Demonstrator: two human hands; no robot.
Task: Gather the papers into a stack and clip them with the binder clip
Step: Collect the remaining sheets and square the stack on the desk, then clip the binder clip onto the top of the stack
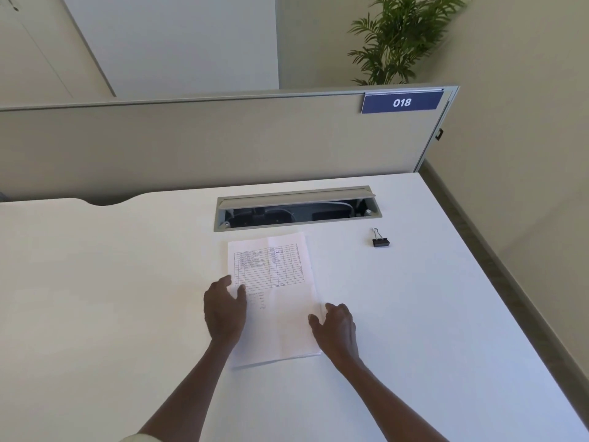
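Both hands, left hand point(224, 309) and right hand point(334, 327), press loosely spread fingers against the papers point(274, 298) between them; sheets may skew, binder clip point(380, 241) beyond right hand.

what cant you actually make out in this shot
- Head view: printed table text on the white paper stack is too small to read, and the sheet count cannot be told.
- Left hand covers the stack's left edge; right hand covers part of its right edge.
- Small black binder clip: too small for detail.
- Grey desk cable tray: contents in shadow.
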